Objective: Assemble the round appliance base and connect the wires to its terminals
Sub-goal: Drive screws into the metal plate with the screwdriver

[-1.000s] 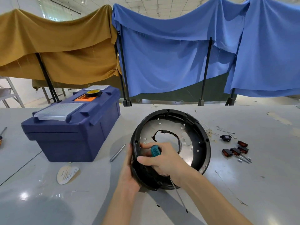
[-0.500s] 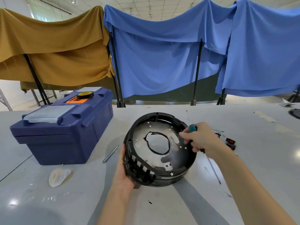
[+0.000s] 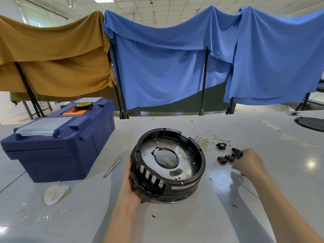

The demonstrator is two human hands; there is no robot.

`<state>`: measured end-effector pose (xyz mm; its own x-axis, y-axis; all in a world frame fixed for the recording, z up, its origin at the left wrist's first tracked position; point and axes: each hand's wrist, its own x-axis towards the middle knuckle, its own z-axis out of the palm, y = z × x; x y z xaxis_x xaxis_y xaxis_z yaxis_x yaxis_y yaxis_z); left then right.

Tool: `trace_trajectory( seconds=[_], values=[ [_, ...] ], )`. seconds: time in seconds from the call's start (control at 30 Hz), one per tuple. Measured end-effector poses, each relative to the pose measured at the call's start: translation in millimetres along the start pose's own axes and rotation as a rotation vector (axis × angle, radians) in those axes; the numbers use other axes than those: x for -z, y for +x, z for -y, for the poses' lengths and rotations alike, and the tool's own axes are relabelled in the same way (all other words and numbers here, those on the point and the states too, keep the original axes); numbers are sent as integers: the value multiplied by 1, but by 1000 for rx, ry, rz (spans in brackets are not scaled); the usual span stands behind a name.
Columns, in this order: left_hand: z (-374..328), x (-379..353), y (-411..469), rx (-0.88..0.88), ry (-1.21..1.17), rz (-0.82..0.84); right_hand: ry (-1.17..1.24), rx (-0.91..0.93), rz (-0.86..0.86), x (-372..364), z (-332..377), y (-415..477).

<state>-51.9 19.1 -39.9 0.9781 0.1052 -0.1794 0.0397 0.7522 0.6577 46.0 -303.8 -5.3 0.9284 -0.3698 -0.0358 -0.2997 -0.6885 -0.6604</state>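
Head view:
- Left hand point(image 3: 130, 186) wraps near-left wall of round black plastic appliance base with shiny metal floor point(image 3: 175, 185). Likely steadying it, interior facing person.
- Right hand point(image 3: 249, 163), well right of base, fingers curled round teal-handled screwdriver point(image 3: 238, 154). Knuckles just beside small red-black rocker switches point(image 3: 225, 158); probably fetching next part.
- Glossy pale grey surface point(image 3: 192, 223).
- Navy plastic toolbox point(image 3: 57, 146) beyond left hand.
- Blue cloth drapes point(image 3: 166, 67) and ochre cloth drape point(image 3: 52, 58) hang behind.

The right hand point(image 3: 249, 163) hides most of the teal handle point(image 3: 239, 154). The right edge cuts the black disc point(image 3: 310, 124). The paper label's point(image 3: 55, 194) print is too small to read.
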Motion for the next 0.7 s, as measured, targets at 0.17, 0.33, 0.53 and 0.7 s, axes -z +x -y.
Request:
trace_trajectory(
  seconds=[0.17,0.33,0.53,0.7],
  values=[
    [0,1,-4,6,20,-5,-77,3,6,-3,-1,-3],
    [0,-1,-5,22,27,-16,-142,4,13,-8,-2,-2],
    [1,0,-5,21,14,-28,-174,64,30,-10,4,-5],
    [1,-1,-5,17,31,-2,121,228,-25,2,32,-16]
  ],
)
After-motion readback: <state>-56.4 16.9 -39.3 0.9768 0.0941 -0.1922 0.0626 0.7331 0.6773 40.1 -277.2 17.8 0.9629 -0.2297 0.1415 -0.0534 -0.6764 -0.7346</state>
